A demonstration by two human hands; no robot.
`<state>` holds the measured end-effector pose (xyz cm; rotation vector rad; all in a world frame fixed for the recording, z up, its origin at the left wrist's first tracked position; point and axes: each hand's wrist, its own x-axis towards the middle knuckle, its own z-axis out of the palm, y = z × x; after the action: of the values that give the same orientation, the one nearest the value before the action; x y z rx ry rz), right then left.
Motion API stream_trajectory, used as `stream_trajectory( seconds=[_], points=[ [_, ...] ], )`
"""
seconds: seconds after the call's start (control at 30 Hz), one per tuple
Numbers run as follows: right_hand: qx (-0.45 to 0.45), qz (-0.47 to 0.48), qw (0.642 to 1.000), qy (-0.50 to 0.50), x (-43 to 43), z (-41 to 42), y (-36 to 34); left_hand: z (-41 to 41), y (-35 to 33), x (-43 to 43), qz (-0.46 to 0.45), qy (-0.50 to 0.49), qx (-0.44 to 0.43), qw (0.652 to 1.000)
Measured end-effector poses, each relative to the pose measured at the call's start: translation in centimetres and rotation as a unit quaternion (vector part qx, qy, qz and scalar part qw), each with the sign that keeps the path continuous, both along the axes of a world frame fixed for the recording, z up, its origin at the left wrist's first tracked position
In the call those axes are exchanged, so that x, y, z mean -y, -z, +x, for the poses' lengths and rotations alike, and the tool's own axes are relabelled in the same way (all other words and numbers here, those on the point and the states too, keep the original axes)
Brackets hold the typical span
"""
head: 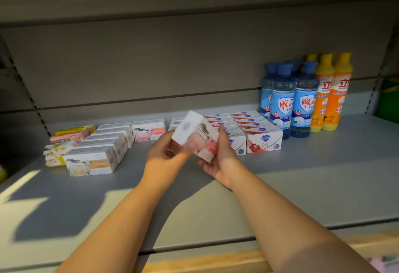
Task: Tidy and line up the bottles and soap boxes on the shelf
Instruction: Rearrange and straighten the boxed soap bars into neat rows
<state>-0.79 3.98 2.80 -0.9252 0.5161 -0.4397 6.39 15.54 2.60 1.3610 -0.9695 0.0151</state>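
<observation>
Broadly, the grey shelf (302,186) is half in order, with most of its front still bare. At the far right the bottles look settled: the blue bottles (302,104) stand upright in a tight cluster, and the orange bottles (332,100) stand just beside them, touching or nearly so. Left of the bottles, the red-and-white soap boxes (259,134) sit in two neat rows running front to back, so that block appears done. On the left, the orange-printed soap boxes (101,154) form a row that slants a little, and beyond them the loose wrapped soaps (64,141) in yellow and pink lie piled at odd angles near the shelf's end; these seem to be the main work left. A single pink-printed box (149,131) stands alone at the back, between the two groups, with a gap in front of it. Above that gap both hands hold one pink soap box (194,136) in the air, tilted and clear of the shelf: the left hand (166,154) has its grip closed on the lower left end, the right hand (218,156) has its grip closed on the right side. Judging by the print, it likely belongs in front of the lone pink box.
</observation>
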Motion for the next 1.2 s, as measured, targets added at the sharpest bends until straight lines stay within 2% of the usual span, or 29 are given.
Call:
stream_trajectory(
  seconds=[0.1,0.17,0.27,0.33,0.37,0.4,0.43,0.6,0.77,0.87,1.0,1.1,1.2],
  points=[
    [-0.007,-0.142,0.988,0.058,-0.6,-0.2,-0.2,0.7,-0.1,0.5,-0.017,0.016,-0.18,0.983],
    [0.038,-0.232,0.97,0.069,-1.3,-0.6,-0.1,1.3,-0.3,0.7,-0.063,0.092,-0.308,0.945],
    [0.062,-0.339,0.934,0.095,-2.4,-1.1,0.1,1.7,-0.6,0.5,-0.125,0.161,-0.43,0.879],
    [0.078,-0.436,0.889,0.117,-3.1,-1.1,0.1,1.8,-0.7,0.3,-0.13,0.182,-0.502,0.835],
    [0.085,-0.5,0.852,0.131,-3.4,-1.1,0.2,1.7,-0.8,0.2,-0.117,0.201,-0.526,0.818],
    [0.088,-0.552,0.817,0.139,-3.8,-1.0,0.4,1.5,-0.8,0.0,-0.1,0.225,-0.542,0.803],
    [0.089,-0.58,0.797,0.141,-4.2,-0.8,0.6,1.3,-0.9,-0.1,-0.081,0.249,-0.551,0.793],
    [0.084,-0.586,0.794,0.137,-4.9,-0.5,0.9,1.0,-0.5,-0.4,0.017,0.299,-0.542,0.785],
    [0.103,-0.58,0.793,0.154,-3.5,-1.2,1.0,1.6,-0.1,0.3,0.052,0.244,-0.54,0.804],
    [0.095,-0.549,0.811,0.179,-2.5,-0.6,1.2,2.3,0.1,1.0,0.026,0.137,-0.505,0.852],
    [0.022,-0.435,0.894,0.102,-1.1,0.0,1.4,2.6,-0.2,0.7,-0.022,-0.004,-0.347,0.938],
    [-0.01,-0.419,0.906,0.054,-0.6,0.3,2.1,2.0,-0.4,0.0,0.007,-0.084,-0.149,0.985],
    [-0.062,-0.42,0.905,-0.009,-0.6,0.3,2.6,0.7,-0.4,-0.6,0.067,-0.107,0.057,0.99]
  ],
)
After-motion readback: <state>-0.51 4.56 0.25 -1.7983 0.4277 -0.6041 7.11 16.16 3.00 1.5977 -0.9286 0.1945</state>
